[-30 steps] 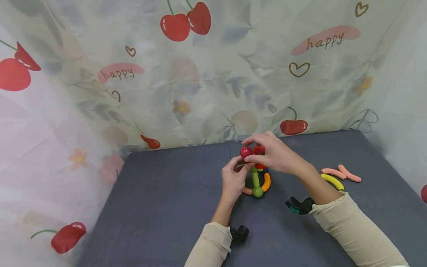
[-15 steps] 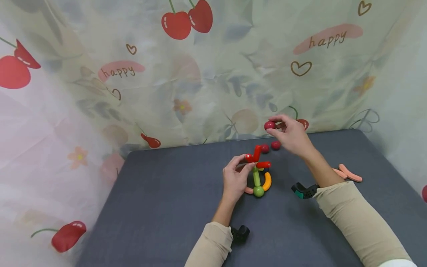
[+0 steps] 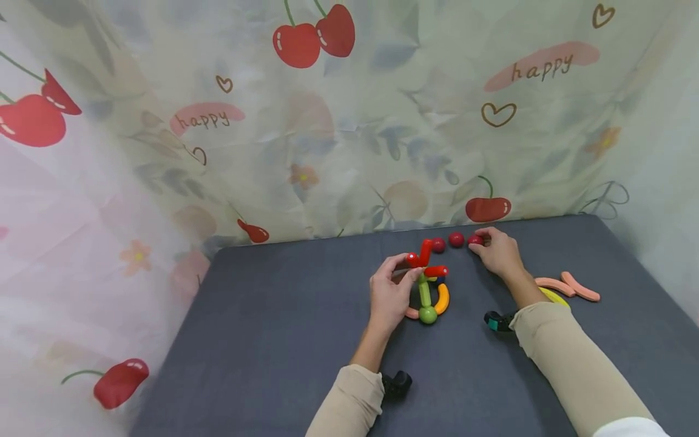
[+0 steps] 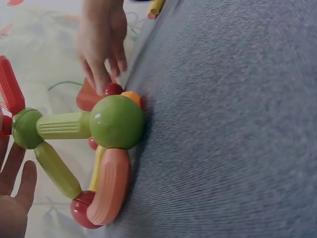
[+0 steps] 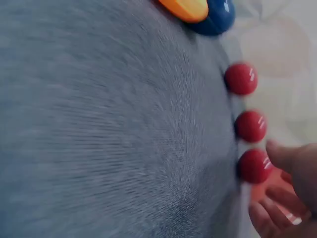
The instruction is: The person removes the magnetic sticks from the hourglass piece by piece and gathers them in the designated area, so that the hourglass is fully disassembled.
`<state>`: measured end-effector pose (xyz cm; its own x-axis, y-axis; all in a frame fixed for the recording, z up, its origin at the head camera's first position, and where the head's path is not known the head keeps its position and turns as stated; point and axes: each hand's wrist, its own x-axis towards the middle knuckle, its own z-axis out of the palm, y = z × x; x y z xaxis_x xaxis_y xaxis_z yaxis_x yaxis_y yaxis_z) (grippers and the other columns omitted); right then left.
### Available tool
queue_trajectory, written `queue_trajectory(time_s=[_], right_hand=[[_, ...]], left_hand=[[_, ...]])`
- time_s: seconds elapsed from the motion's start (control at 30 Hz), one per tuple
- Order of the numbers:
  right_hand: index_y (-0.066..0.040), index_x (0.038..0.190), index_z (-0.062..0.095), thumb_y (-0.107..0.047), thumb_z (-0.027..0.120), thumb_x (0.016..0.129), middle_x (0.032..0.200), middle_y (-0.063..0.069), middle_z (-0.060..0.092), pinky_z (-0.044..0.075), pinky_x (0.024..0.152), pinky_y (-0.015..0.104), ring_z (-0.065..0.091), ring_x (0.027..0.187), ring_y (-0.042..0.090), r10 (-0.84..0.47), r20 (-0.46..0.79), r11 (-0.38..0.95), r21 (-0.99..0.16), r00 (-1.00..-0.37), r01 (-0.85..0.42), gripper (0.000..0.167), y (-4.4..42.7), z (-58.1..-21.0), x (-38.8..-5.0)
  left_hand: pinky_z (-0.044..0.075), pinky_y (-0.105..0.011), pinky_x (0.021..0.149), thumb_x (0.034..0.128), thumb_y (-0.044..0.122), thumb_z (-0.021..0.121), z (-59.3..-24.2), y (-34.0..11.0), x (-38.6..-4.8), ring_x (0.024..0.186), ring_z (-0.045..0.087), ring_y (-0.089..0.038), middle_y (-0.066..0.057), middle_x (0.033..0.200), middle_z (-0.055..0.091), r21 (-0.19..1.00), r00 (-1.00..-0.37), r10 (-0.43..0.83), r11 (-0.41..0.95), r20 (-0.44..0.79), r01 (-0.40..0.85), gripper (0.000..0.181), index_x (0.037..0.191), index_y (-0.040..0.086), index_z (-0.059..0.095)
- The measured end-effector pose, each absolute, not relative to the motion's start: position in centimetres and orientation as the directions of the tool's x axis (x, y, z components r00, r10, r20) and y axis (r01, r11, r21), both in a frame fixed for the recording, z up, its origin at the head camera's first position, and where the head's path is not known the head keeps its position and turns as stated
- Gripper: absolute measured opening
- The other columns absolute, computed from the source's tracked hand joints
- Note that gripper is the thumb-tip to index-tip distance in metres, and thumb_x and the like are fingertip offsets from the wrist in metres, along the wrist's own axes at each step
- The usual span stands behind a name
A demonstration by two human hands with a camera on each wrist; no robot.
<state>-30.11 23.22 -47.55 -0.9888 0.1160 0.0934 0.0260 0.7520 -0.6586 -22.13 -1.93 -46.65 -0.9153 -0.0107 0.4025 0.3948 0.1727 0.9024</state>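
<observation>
My left hand point(image 3: 390, 295) holds the top of a magnetic stick-and-ball construction point(image 3: 425, 295), its thumb and fingers at the red sticks. In the left wrist view, green sticks join two green balls point(image 4: 117, 122), and a curved pink stick point(image 4: 113, 181) meets a red ball point(image 4: 83, 209) low down. Red sticks point(image 3: 426, 252) fan out at the top. At the table's far edge, my right hand point(image 3: 499, 252) is beside the last of three loose red balls point(image 5: 255, 166). Its thumb and fingers stand apart around the ball, which sits on the table.
Two curved pink sticks point(image 3: 580, 287) and a yellow one point(image 3: 554, 297) lie on the dark table point(image 3: 262, 328) by my right forearm. A patterned curtain point(image 3: 349, 152) hangs behind the far edge.
My right hand has carried a red ball from the construction's top, up and rightward, then down to the table beside the other two. My left hand has stayed at the construction.
</observation>
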Motion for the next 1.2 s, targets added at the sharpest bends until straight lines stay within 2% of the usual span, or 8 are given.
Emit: queue_trajectory(time_s=[0.07,0.17,0.27,0.37,0.5,0.77,1.0,1.2], right_hand=[[0.004,0.14,0.052,-0.022,0.067,0.1,0.135,0.031,0.058,0.042,0.106,0.06,0.054,0.119,0.047,0.078,0.134,0.767,-0.641,-0.988,-0.026,0.051,22.8,-47.3,-29.5],[0.003,0.14,0.054,-0.022,0.07,0.097,0.136,0.029,0.058,0.044,0.103,0.061,0.054,0.118,0.045,-0.061,0.194,0.755,-0.632,-0.979,-0.173,0.053,21.7,-46.4,-27.7],[-0.006,0.141,0.057,-0.028,0.076,0.094,0.134,0.02,0.061,0.052,0.086,0.05,0.054,0.112,0.04,-0.231,0.164,0.665,-0.693,-0.959,-0.279,0.055,20.0,-46.0,-25.5],[-0.016,0.14,0.059,-0.039,0.079,0.089,0.131,0.011,0.063,0.049,0.078,0.038,0.049,0.11,0.033,-0.309,0.13,0.58,-0.76,-0.942,-0.295,0.059,18.1,-46.2,-23.8],[-0.021,0.135,0.063,-0.048,0.078,0.088,0.127,0.008,0.064,0.045,0.08,0.035,0.048,0.11,0.028,-0.248,0.142,0.529,-0.809,-0.958,-0.257,0.057,15.7,-46.9,-22.7],[-0.017,0.122,0.069,-0.036,0.08,0.089,0.118,0.008,0.069,0.045,0.08,0.037,0.05,0.103,0.024,-0.142,0.268,0.509,-0.805,-0.953,-0.303,0.039,14.1,-47.6,-22.6],[-0.014,0.121,0.07,-0.037,0.079,0.09,0.119,0.007,0.071,0.047,0.085,0.042,0.051,0.106,0.025,-0.134,0.298,0.497,-0.805,-0.945,-0.324,0.04,14.2,-47.6,-22.4],[-0.014,0.122,0.07,-0.034,0.079,0.09,0.114,0.006,0.073,0.046,0.088,0.043,0.051,0.106,0.025,-0.116,0.314,0.516,-0.792,-0.942,-0.327,0.039,14.3,-47.5,-22.2]], left_hand=[[0.059,-0.035,0.095,0.089,0.022,0.08,-46.5,-2.0,-22.0,0.104,0.072,-0.019,-0.006,0.11,0.071,0.896,-0.914,-0.008,0.203,0.406,0.396,0.029,0.116,0.013,0.072],[0.058,-0.038,0.098,0.0896,0.025,0.079,-45.9,-2.4,-21.8,0.106,0.071,-0.017,-0.004,0.11,0.068,0.873,-0.905,0.006,0.258,0.426,0.413,0.032,0.118,0.014,0.07],[0.058,-0.038,0.099,0.0907,0.026,0.078,-45.2,-2.8,-21.6,0.106,0.069,-0.015,-0.003,0.111,0.066,0.848,-0.887,0.01,0.289,0.461,0.444,0.033,0.12,0.015,0.069],[0.057,-0.038,0.098,0.0915,0.027,0.077,-44.6,-3.0,-21.6,0.105,0.068,-0.016,-0.004,0.111,0.066,0.822,-0.866,0.009,0.309,0.5,0.478,0.031,0.119,0.016,0.07],[0.057,-0.037,0.094,0.0914,0.028,0.077,-44.4,-3.1,-21.7,0.102,0.068,-0.016,-0.003,0.11,0.069,0.809,-0.865,0.017,0.344,0.502,0.476,0.03,0.118,0.017,0.071],[0.056,-0.025,0.076,0.0928,0.029,0.076,-44.0,-3.5,-21.6,0.087,0.063,-0.014,-0.001,0.102,0.073,0.761,-0.865,0.066,0.446,0.497,0.471,0.022,0.111,0.016,0.074],[0.054,-0.029,0.083,0.0927,0.031,0.076,-43.0,-5.0,-21.2,0.092,0.065,-0.017,-0.004,0.105,0.072,0.865,-0.91,0.034,0.299,0.413,0.404,0.024,0.112,0.017,0.073],[0.054,-0.028,0.076,0.0918,0.028,0.077,-42.7,-10.3,-21.5,0.089,0.066,-0.017,-0.005,0.102,0.074,0.86,-0.92,-0.028,0.368,0.391,0.354,0.023,0.112,0.017,0.073]])
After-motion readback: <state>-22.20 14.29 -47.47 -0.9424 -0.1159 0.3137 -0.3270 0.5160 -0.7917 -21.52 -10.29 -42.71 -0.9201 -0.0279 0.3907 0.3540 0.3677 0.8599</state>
